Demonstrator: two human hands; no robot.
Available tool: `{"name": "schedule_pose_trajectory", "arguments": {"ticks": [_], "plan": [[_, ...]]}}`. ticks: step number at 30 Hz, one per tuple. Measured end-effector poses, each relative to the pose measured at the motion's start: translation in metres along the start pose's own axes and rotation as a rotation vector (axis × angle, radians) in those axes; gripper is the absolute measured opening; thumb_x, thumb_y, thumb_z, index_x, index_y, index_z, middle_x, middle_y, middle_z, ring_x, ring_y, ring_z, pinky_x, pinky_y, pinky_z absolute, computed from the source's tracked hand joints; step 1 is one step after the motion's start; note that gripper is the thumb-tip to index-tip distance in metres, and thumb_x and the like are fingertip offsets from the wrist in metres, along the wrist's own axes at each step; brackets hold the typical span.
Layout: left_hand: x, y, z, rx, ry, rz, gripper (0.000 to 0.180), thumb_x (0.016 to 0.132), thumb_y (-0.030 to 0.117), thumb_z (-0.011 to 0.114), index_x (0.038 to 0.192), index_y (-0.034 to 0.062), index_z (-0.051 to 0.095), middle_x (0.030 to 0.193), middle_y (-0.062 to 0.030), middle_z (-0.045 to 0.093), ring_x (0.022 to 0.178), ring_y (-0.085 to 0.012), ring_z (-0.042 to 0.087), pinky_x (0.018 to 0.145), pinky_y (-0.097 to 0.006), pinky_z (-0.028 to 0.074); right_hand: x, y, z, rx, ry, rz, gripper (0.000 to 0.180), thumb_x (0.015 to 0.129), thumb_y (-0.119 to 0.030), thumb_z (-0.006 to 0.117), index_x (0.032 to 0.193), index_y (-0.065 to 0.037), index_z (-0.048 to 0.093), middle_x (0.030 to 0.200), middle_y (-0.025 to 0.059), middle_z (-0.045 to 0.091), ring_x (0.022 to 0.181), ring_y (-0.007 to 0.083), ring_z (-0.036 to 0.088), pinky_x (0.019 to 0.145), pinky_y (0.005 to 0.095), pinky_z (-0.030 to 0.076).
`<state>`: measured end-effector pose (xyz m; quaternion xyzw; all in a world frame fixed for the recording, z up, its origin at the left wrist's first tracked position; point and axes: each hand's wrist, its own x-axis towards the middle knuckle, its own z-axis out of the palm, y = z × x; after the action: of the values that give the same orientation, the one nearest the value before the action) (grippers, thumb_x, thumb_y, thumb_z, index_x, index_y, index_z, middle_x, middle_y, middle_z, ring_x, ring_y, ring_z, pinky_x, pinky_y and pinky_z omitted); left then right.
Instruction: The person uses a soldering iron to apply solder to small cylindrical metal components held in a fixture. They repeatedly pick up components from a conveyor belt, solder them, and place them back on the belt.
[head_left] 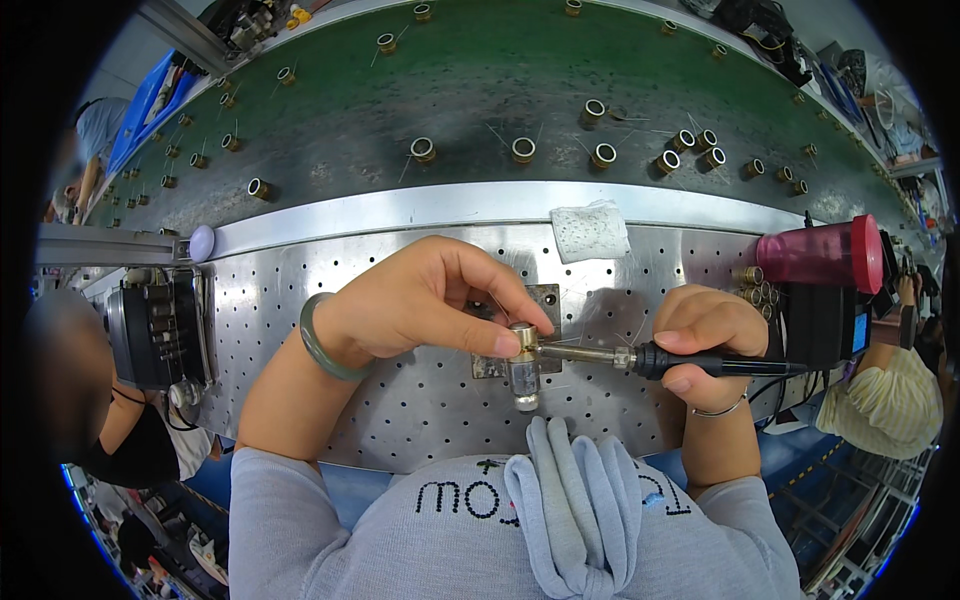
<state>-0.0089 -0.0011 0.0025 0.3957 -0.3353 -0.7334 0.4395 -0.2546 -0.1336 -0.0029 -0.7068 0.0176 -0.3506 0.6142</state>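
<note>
My left hand (405,300) pinches a small brass-coloured ring part (522,333) between thumb and fingers. The part sits at the top of an upright, shiny metal post (525,378), above a dark metal plate (549,297). From the right, my right hand (710,330) grips the black handle of a soldering iron (655,361). Its metal shaft lies almost level, and the tip meets or nearly meets the ring part beside my left thumb. The exact contact point is too small to make out.
Beyond the perforated metal worktop (300,400) runs a green belt (330,120) with several brass rings trailing thin wires. A white pad (590,231) lies near the belt's rail. To the right are a pink cup (815,252) on its side and a black box (812,325). People sit at both sides.
</note>
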Motion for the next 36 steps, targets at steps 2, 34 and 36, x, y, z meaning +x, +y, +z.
{"name": "schedule_pose_trajectory", "arguments": {"ticks": [2,34,36], "plan": [[0.000,-0.001,0.001,0.004,0.005,0.003,0.029,0.072,-0.002,0.073,0.101,-0.0050,0.068,0.088,-0.0085,0.062,0.080,-0.0130,0.058,0.071,-0.023,0.046,0.000,0.000,0.000,-0.012,-0.008,0.001,0.024,0.061,-0.001,0.078,0.083,0.002,0.066,0.064,0.0092,0.061,0.054,0.0201,0.057,0.052,0.0283,0.043],[0.003,-0.007,-0.012,-0.036,-0.058,0.000,0.026,0.074,0.001,0.072,0.099,-0.0046,0.068,0.090,-0.0101,0.066,0.081,-0.0151,0.060,0.075,-0.025,0.047,-0.001,0.003,0.001,0.052,0.042,-0.014,0.026,0.063,-0.001,0.078,0.085,0.003,0.065,0.065,0.0102,0.062,0.054,0.0191,0.057,0.053,0.0280,0.041],[0.002,-0.007,-0.011,-0.040,-0.041,-0.012,0.026,0.074,0.001,0.072,0.099,-0.0046,0.068,0.089,-0.0101,0.066,0.081,-0.0149,0.060,0.075,-0.025,0.047,-0.001,0.003,0.001,0.035,0.041,-0.015,0.025,0.063,-0.001,0.078,0.085,0.003,0.065,0.065,0.0102,0.062,0.054,0.0190,0.056,0.053,0.0280,0.041]]}}
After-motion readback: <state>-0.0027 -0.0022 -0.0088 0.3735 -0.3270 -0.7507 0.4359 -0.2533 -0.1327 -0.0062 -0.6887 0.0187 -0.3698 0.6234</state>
